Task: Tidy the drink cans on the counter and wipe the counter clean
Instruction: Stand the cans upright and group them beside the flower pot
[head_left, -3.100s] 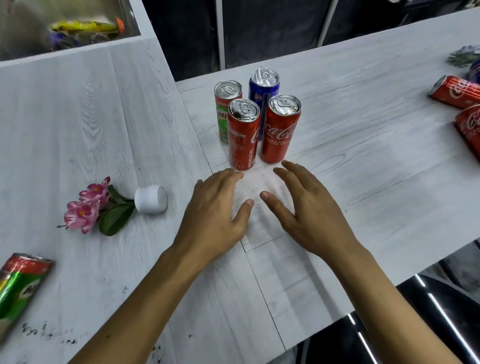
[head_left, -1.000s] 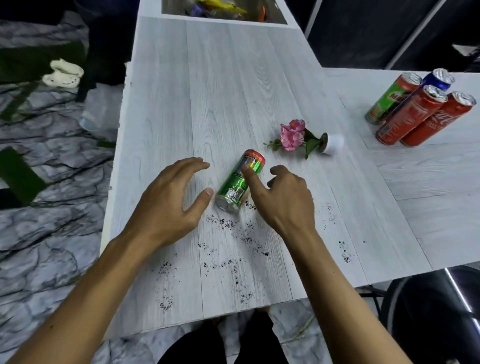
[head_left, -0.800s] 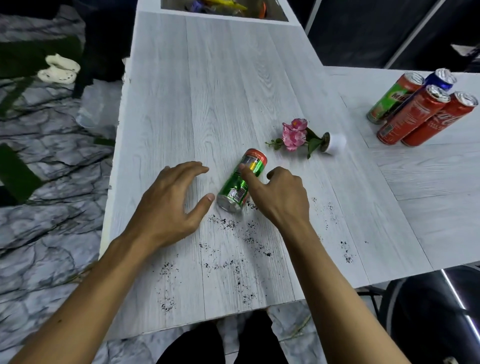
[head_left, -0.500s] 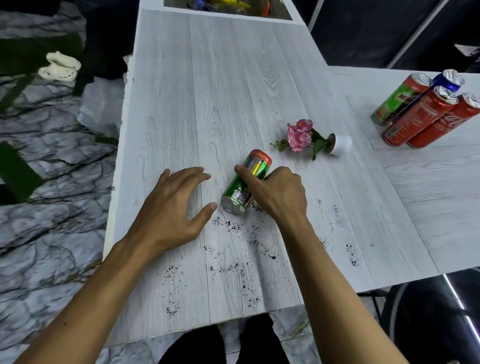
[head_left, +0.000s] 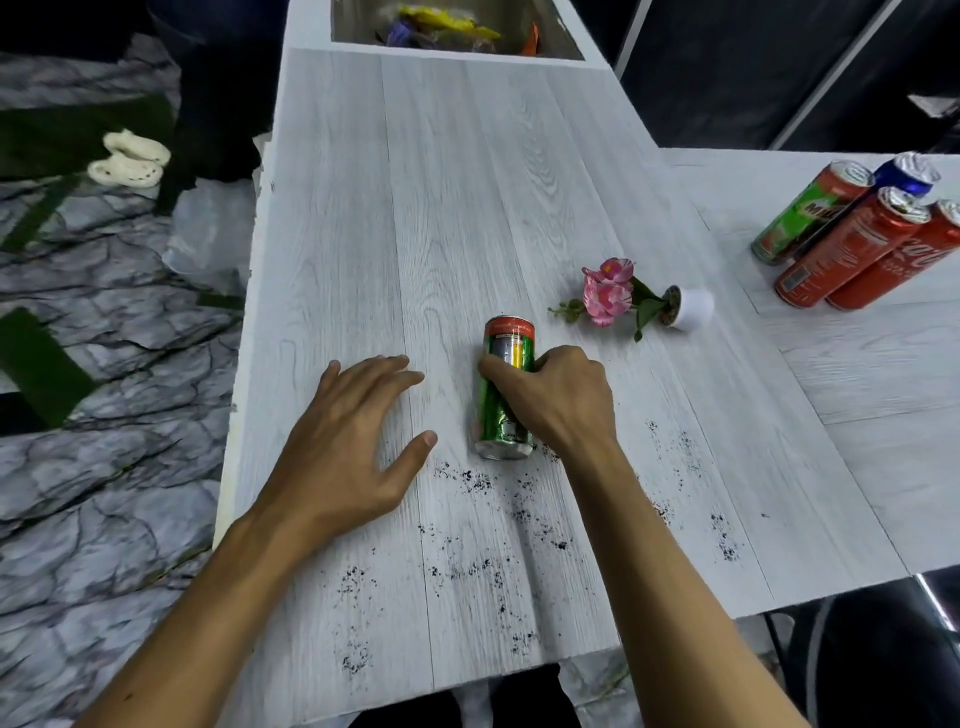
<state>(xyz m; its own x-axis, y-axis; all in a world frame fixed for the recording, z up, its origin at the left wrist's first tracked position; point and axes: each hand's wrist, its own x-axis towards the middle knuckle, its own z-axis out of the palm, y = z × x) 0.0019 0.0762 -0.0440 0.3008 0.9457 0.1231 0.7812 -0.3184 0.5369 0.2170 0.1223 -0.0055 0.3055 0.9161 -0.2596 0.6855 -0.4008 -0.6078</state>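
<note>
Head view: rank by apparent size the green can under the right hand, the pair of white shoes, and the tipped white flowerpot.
1. green can
2. pair of white shoes
3. white flowerpot
The can is nearest the camera and the shoes, on the floor, are farthest, so real sizes may differ.

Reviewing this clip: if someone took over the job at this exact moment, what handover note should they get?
Left hand: open, fingers spread, on or just above the counter, left of the can.
Right hand: grips the green can, which lies on its side.
Done: four cans stand grouped at the counter's far right.
Left: stand the green can with that group, probably right the tipped flower pot, and wipe up the black specks. No cloth in view.
</note>
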